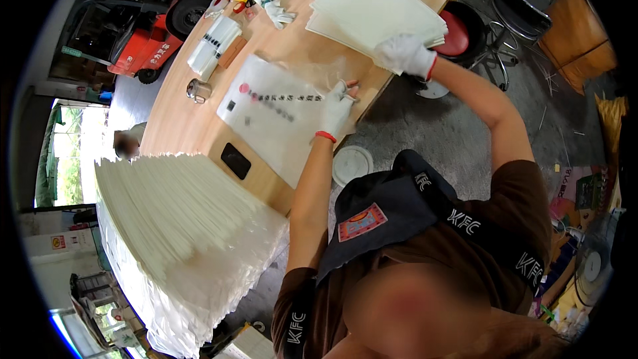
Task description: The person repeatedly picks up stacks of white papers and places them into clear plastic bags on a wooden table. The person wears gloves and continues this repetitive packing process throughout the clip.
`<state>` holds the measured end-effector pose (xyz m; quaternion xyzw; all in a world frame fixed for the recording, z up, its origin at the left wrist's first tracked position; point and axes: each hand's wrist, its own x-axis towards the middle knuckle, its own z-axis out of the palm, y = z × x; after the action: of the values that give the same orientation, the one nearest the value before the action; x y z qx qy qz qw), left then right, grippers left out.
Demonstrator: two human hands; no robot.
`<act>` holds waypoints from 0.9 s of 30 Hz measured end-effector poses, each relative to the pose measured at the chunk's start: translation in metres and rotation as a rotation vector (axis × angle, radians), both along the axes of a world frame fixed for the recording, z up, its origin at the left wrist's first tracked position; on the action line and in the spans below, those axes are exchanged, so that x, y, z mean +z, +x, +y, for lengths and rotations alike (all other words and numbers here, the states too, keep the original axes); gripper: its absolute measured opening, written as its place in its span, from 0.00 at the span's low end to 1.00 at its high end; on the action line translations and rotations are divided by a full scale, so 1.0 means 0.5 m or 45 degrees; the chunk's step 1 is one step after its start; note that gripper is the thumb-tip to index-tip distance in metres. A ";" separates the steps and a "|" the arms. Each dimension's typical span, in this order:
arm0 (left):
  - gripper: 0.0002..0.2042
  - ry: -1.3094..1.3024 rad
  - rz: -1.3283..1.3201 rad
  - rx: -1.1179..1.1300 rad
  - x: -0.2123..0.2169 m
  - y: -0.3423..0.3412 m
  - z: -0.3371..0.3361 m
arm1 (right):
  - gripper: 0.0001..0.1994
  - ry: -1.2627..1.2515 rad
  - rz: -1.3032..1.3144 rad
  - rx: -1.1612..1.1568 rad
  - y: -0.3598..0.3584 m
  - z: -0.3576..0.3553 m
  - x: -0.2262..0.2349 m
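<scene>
1. The printed bag [276, 116], a clear flat sheet with dark marks and a red dot, lies on the wooden table [199, 129]. Its long axis runs from the far left to the near right, almost along the table edge.
2. The left hand [337, 110], in a white glove with a red cuff, is at the right end of this bag and touches its edge. So the bag stretches away from this hand to the left.
3. The fingers of the left hand are stretched forward over the edge of the bag. I cannot tell if they pinch the bag or only press on it.
4. The left forearm is nearly straight and comes up from the lower edge to the bag.
5. The right hand [405, 54], also in a white glove, is farther away, on the near corner of the pile of white sheets [372, 10]. It is well apart from the printed bag, so the left hand is the nearer one.
6. The right hand is curled over that corner with the knuckles up. I cannot tell if it grips a sheet. The right arm is bent at the elbow.
7. A large stack of white bags [179, 226] stands at the left, near the table.
</scene>
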<state>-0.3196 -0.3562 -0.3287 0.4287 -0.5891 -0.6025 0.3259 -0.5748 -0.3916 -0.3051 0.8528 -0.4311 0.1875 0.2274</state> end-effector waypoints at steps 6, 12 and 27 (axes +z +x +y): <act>0.14 0.544 0.079 0.489 -0.024 -0.026 0.000 | 0.14 0.302 -0.605 0.344 0.152 0.251 0.068; 0.17 0.363 -0.130 -0.034 0.073 0.096 0.011 | 0.21 1.841 -2.723 0.236 -0.023 0.197 -0.135; 0.23 0.234 0.349 0.564 0.192 0.208 0.084 | 0.13 0.710 -0.526 0.137 0.083 0.243 0.114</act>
<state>-0.2158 -0.3142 -0.2327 0.4892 -0.3742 -0.6198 0.4863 -0.5334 -0.2703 -0.2481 0.8477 -0.4570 0.2430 -0.1164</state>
